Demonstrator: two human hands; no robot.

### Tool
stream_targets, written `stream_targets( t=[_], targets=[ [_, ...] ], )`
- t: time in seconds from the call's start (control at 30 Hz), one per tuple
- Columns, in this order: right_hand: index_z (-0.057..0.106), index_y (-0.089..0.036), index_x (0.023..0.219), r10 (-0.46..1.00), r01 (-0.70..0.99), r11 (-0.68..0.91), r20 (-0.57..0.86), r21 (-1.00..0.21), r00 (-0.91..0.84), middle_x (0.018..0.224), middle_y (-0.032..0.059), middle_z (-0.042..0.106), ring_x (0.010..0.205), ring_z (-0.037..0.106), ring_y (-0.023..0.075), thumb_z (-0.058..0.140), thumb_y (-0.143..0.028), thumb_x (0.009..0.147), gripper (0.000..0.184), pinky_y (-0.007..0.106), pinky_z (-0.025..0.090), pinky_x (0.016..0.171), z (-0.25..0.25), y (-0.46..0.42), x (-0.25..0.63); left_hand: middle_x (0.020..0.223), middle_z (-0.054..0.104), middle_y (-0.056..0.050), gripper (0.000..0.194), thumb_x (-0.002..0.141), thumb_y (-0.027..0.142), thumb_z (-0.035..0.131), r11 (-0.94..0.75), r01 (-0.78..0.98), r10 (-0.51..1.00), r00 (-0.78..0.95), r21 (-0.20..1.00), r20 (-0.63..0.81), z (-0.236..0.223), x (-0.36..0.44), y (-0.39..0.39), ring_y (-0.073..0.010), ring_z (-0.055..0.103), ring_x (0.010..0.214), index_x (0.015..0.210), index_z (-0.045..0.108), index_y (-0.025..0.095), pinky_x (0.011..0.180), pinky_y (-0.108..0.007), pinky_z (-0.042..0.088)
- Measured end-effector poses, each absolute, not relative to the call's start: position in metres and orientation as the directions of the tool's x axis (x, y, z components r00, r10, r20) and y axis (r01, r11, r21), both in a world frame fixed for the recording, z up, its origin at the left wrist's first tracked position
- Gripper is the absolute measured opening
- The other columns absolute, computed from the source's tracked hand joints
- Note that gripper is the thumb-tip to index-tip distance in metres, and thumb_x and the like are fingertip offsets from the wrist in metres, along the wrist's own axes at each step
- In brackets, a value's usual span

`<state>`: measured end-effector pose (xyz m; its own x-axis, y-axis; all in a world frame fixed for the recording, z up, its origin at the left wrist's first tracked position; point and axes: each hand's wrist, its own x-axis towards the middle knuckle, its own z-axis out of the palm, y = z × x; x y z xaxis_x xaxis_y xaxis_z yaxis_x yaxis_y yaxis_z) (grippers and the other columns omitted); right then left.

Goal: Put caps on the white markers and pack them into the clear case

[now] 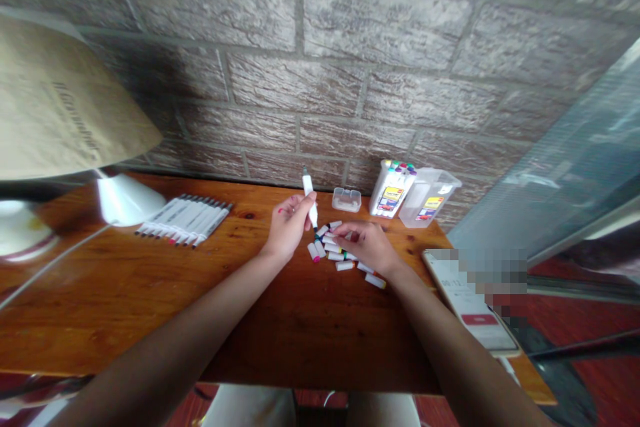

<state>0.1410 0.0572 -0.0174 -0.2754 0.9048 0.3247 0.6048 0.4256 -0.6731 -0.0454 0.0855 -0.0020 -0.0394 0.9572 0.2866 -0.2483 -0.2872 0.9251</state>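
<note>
My left hand [291,221] is closed around a white marker [309,195], held upright with a grey tip at its top and a dark lower end. Just below it lies a loose pile of white marker caps [333,255] with coloured ends. My right hand [369,245] reaches over the pile from the right, its fingers curled together in a pinch at one of the white caps [330,239]. Part of that cap is hidden by the fingertips.
To the left, several white markers [185,219] lie in a row by a lamp base [125,199]. Behind the caps stand a small clear lid [347,199], a case of markers [391,192] and a clear case [429,197]. A tablet [470,307] lies at the right edge.
</note>
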Motion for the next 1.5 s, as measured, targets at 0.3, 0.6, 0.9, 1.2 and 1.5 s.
stream_targets(
  t=[0.3,0.6,0.9,1.2,1.5],
  targets=[
    [0.076,-0.019,0.087,0.902,0.616,0.421,0.380,-0.666,-0.206,0.081,0.0030,0.076,0.064,0.061,0.0130,0.065,-0.030,0.087,0.016,0.024,0.044,0.062,-0.017,0.058,0.143,0.049,0.050,0.005,0.039,0.078,0.050,0.072,-0.269,-0.268,0.962,-0.036,0.925,0.270,-0.002,-0.045,0.086,-0.0057,0.041,0.043,0.063,0.060,0.016,0.044,-0.020,0.029],
    [0.068,-0.016,0.076,0.950,0.236,0.310,0.308,-0.921,-0.046,0.066,0.0001,0.062,0.054,0.047,0.0092,0.062,-0.053,0.087,0.040,0.023,0.037,0.052,-0.005,0.054,0.135,0.061,0.060,0.001,0.040,0.073,0.053,0.076,-0.094,-0.234,0.936,0.310,0.968,0.166,-0.003,-0.043,0.080,-0.0096,0.055,0.055,0.070,0.067,0.015,0.053,-0.020,0.043],
    [0.075,-0.019,0.089,0.968,-0.140,0.170,0.192,-0.975,-0.160,0.068,-0.0024,0.062,0.053,0.047,0.0069,0.076,-0.046,0.078,0.029,0.019,0.038,0.050,-0.004,0.049,0.129,0.081,0.073,-0.006,0.034,0.078,0.048,0.074,-0.135,-0.141,0.786,0.587,0.981,0.192,-0.007,-0.040,0.069,-0.0152,0.068,0.072,0.087,0.074,0.015,0.064,-0.023,0.052],
    [0.077,-0.020,0.087,0.966,-0.243,0.106,0.158,-0.964,-0.206,0.056,-0.0055,0.055,0.045,0.037,0.0048,0.081,-0.039,0.073,0.024,0.018,0.035,0.045,-0.002,0.046,0.129,0.095,0.077,-0.011,0.032,0.080,0.044,0.074,-0.092,-0.170,0.712,0.678,0.981,0.184,-0.005,-0.040,0.065,-0.0211,0.073,0.086,0.095,0.075,0.015,0.074,-0.029,0.057],
    [0.080,-0.021,0.083,0.946,-0.377,-0.006,0.117,-0.926,-0.303,0.054,-0.0038,0.060,0.045,0.044,0.0068,0.088,-0.034,0.059,0.028,0.023,0.046,0.050,0.006,0.041,0.130,0.085,0.078,-0.014,0.045,0.075,0.057,0.074,-0.072,-0.197,0.719,0.669,0.978,0.188,0.005,-0.045,0.063,-0.0249,0.075,0.080,0.087,0.078,0.014,0.071,-0.031,0.057]
  ],
)
